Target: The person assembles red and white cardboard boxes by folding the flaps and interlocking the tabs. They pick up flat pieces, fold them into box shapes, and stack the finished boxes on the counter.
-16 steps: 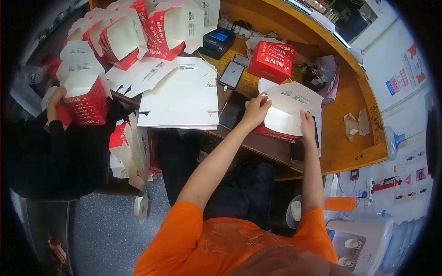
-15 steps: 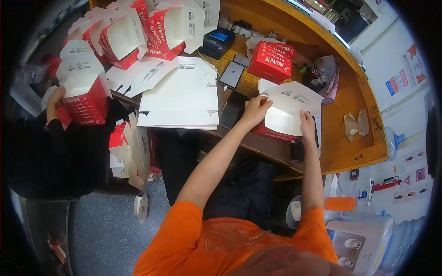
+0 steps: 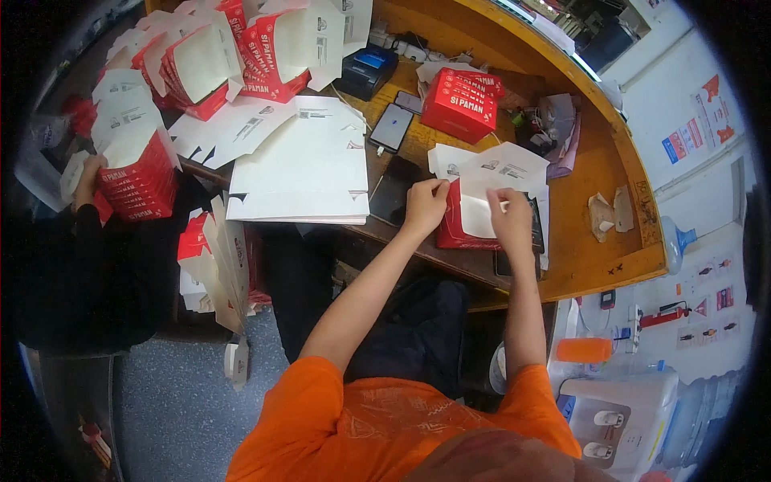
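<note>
A red cardboard food box (image 3: pixel 466 229) with a white inside stands at the table's front edge before me, its lid flap raised at the back. My left hand (image 3: pixel 426 210) is closed at the box's left side, fingertips pinched by its upper left corner. My right hand (image 3: pixel 512 218) is bent over the box's right side, its fingers drawn together and reaching over the white inside. Part of the right wall is hidden under that hand. Behind the box sits a stack of closed red boxes (image 3: pixel 459 108).
Flat white box sheets (image 3: pixel 301 169) lie to the left, near a phone (image 3: pixel 391 128) and a black device (image 3: pixel 365 72). Open red boxes (image 3: pixel 277 60) are piled at the far left. Another person's hand (image 3: pixel 90 178) holds a stack of open boxes (image 3: pixel 144 189). A wooden rim (image 3: pixel 634 177) curves along the right.
My right hand has moved left from the box's right edge to over its inside. My left hand has shifted left and down along the left side. The whole view has slid slightly.
</note>
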`<state>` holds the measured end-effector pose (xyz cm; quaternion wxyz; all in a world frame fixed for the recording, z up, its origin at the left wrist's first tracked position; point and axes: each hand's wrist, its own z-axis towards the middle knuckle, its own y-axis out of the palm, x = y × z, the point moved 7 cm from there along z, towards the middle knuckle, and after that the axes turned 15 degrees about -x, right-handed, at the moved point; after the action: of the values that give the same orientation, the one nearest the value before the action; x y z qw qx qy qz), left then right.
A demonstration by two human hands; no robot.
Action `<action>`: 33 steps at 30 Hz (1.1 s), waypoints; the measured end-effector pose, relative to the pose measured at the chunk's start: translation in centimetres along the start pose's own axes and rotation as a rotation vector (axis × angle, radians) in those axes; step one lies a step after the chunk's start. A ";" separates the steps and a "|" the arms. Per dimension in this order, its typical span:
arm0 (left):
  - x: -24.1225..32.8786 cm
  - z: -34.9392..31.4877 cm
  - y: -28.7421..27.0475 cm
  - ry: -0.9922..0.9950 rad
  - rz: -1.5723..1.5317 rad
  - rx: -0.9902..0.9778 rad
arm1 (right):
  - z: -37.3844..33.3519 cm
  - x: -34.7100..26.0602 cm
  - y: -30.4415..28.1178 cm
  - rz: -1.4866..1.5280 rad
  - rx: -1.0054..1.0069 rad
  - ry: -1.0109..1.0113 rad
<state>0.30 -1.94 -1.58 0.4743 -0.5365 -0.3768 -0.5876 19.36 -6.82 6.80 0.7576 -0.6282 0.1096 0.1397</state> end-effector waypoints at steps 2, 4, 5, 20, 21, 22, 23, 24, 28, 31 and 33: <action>0.3 -0.6 0.1 -0.014 -0.032 -0.011 | 0.5 -1.7 2.0 0.298 -0.271 0.068; 0.0 -0.9 0.6 0.059 -0.034 0.033 | 0.5 -4.2 3.1 0.241 -0.303 -0.002; -1.3 -0.9 0.9 0.141 -0.012 0.093 | 0.7 -5.8 3.6 0.214 -0.322 -0.046; -1.0 -1.4 0.7 0.076 0.056 0.137 | 1.3 -6.7 5.0 -0.083 -0.263 -0.023; -1.0 -1.4 0.6 0.071 0.057 0.137 | 1.2 -7.1 4.8 -0.077 -0.273 -0.027; -1.3 -1.2 0.5 0.079 0.057 0.140 | 1.1 -7.3 4.7 -0.068 -0.266 -0.025; -1.6 -1.0 0.5 0.088 0.051 0.143 | 0.9 -7.5 4.6 -0.063 -0.258 -0.021; -1.9 -0.8 0.5 0.098 0.046 0.146 | 0.8 -7.6 4.4 -0.059 -0.250 -0.018; -2.6 -0.5 0.8 0.083 0.047 0.115 | 0.8 -7.3 4.4 -0.032 -0.235 -0.027; -3.7 0.1 1.0 0.052 -0.025 0.108 | 0.8 -7.2 4.2 -0.028 -0.221 -0.028; -4.2 0.3 1.2 0.009 -0.090 0.089 | 0.7 -7.1 3.9 -0.039 -0.219 -0.026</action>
<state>1.48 -1.31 -5.81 0.4726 -0.4946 -0.4241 -0.5935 11.29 -5.95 5.77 0.6884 -0.7072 0.0719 0.1442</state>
